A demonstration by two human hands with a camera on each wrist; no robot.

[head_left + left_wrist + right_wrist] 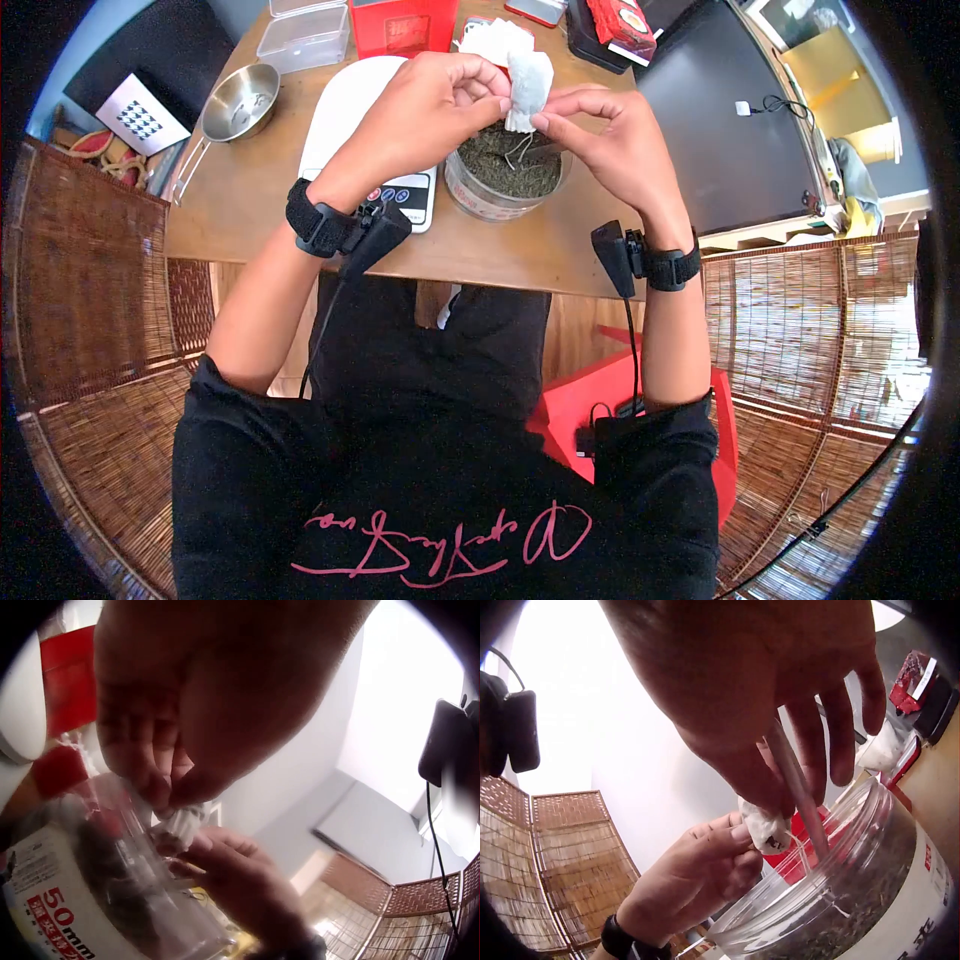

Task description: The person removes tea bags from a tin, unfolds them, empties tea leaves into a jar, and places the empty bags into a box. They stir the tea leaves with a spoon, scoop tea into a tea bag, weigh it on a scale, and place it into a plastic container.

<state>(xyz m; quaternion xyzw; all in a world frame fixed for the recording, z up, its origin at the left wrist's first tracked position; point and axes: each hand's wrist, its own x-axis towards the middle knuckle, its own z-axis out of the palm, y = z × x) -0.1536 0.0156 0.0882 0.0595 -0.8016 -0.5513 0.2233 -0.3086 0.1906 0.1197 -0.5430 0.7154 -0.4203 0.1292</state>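
Both hands meet over a clear plastic tub [490, 208] of dried, dark green leaves [525, 182]. Between them is a small white drawstring tea bag [529, 82], its lower end gathered and its thin strings [518, 154] hanging toward the leaves. My left hand [425, 115] pinches one side of the bag between thumb and fingers. From the other side my right hand [622, 140] pinches its gathered end with thumb and forefinger. A slender handle [799, 787] slants along the right hand's fingers down to the tub's mouth in the right wrist view.
A white kitchen scale [345, 105] lies left of the tub. Beyond it are a steel pan [240, 105], a clear lidded box [303, 42] and a red container [405, 28]. White bags [495, 40] lie behind the tub. A red packet [622, 28] sits at the far right.
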